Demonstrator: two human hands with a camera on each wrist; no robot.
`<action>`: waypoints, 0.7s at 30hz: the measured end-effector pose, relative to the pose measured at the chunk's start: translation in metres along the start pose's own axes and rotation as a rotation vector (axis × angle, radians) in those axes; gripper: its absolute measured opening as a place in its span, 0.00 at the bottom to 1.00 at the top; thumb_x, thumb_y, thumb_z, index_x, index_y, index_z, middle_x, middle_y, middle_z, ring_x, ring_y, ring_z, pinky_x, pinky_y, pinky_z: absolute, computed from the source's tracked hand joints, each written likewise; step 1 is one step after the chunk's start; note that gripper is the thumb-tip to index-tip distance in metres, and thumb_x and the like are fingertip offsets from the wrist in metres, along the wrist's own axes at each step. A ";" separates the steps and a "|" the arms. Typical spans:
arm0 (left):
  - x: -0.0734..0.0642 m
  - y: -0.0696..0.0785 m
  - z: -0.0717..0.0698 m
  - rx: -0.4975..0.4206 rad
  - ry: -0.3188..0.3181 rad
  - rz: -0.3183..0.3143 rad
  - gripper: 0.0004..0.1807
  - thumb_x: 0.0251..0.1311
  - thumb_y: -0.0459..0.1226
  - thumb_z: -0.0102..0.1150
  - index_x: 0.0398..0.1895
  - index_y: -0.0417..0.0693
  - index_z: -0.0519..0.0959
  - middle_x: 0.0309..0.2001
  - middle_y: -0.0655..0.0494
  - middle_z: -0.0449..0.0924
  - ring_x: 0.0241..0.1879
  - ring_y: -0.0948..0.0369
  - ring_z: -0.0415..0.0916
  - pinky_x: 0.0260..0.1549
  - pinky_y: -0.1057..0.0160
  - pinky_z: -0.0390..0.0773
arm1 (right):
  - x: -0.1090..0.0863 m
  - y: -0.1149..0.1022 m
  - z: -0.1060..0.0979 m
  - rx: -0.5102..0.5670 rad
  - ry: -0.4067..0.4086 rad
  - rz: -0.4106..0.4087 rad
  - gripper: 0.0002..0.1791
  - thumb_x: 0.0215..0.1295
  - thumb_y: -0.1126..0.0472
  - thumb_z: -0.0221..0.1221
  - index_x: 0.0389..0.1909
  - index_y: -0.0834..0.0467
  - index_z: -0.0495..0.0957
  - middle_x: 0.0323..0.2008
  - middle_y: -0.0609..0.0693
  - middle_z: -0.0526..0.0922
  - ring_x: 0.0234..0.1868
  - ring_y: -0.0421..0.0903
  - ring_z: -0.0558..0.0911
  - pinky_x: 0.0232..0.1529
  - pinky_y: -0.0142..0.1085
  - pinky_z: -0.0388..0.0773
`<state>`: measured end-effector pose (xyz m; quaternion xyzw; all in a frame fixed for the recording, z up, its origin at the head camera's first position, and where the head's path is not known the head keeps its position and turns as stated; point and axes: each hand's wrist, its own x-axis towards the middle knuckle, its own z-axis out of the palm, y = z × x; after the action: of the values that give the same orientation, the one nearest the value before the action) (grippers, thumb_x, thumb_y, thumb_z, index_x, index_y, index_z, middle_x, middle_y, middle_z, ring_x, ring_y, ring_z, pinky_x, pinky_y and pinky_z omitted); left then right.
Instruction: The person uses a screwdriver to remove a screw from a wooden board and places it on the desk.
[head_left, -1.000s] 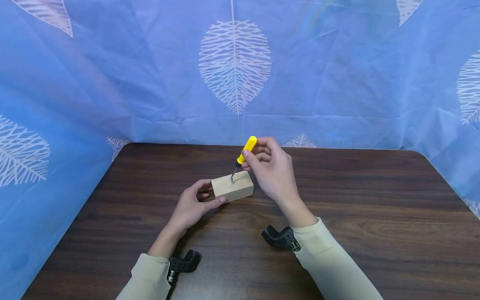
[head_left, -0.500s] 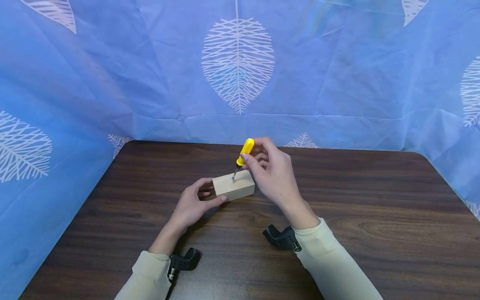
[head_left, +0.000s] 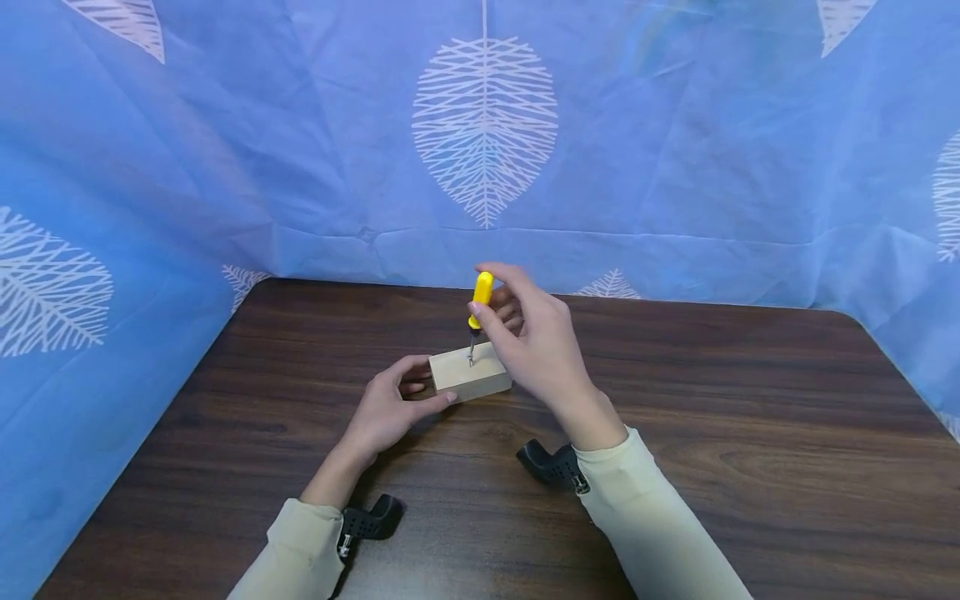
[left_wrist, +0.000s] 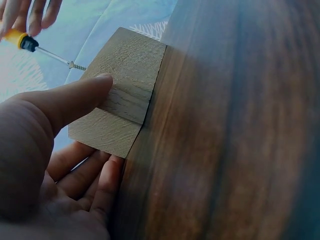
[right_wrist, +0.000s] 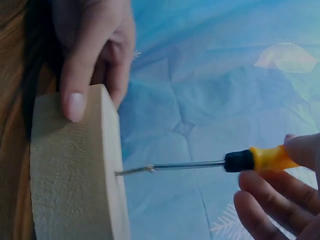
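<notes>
On the table lies a pale wooden block [head_left: 472, 384], its left end held by my left hand [head_left: 386, 410], with the thumb on the near face and the fingers behind. A screw [right_wrist: 134, 171] stands in the block's top face, much of its thread showing above the wood. My right hand [head_left: 536, 346] grips the yellow handle of a screwdriver [head_left: 482, 292] between thumb and fingers. In the right wrist view the tip of the shaft meets the screw head, and the screw sits at a slight angle to the shaft. The left wrist view also shows the screw [left_wrist: 77, 66] at the shaft's end.
The dark wood-grain table [head_left: 712, 417] extends on both sides of the block. Behind and to the left hangs a blue cloth [head_left: 337, 125] with white leaf prints. A black wrist mount [head_left: 372, 518] sits under the left sleeve, another black mount [head_left: 551, 464] by the right one.
The screwdriver has swung from leaning right to nearly upright, and the right hand has shifted left, its index finger now over the handle's end. The left hand still holds the block.
</notes>
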<state>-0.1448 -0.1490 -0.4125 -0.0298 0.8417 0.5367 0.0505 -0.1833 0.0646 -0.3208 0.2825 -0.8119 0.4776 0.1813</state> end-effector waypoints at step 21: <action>0.001 0.001 0.000 -0.001 -0.007 0.039 0.33 0.63 0.43 0.78 0.72 0.53 0.78 0.67 0.49 0.82 0.64 0.49 0.79 0.68 0.45 0.79 | 0.010 0.002 0.008 -0.041 -0.016 -0.169 0.24 0.72 0.65 0.69 0.67 0.59 0.81 0.40 0.55 0.93 0.32 0.46 0.89 0.29 0.33 0.77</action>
<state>-0.1454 -0.1486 -0.4118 -0.0116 0.8416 0.5383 0.0431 -0.1926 0.0558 -0.3207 0.3498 -0.7962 0.4419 0.2202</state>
